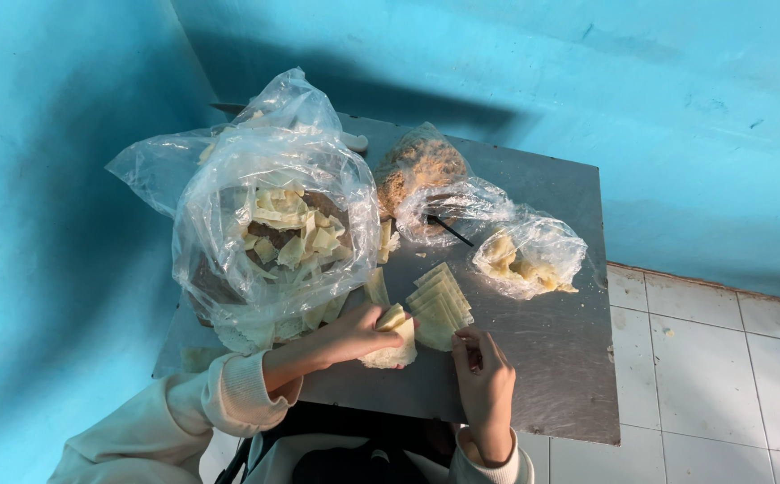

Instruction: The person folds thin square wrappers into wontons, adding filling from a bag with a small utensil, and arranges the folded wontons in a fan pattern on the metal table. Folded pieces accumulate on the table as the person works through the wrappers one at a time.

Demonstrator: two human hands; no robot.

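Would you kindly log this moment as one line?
left hand: holds pale folded wrapper | right hand: touches fanned pale wrapper stack | surface: grey metal table

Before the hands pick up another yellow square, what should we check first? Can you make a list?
1. Left hand has a firm hold on its folded square: ok.
2. Right hand free to take one: ok, it only touches the fanned row of squares.
3. Fanned row lying flat on the metal table: ok.
4. Big plastic bag open with more squares inside: ok.
5. Small bag safely away from the table edge: not ok, it sits near the edge.
6. Black stick clean: cannot tell.
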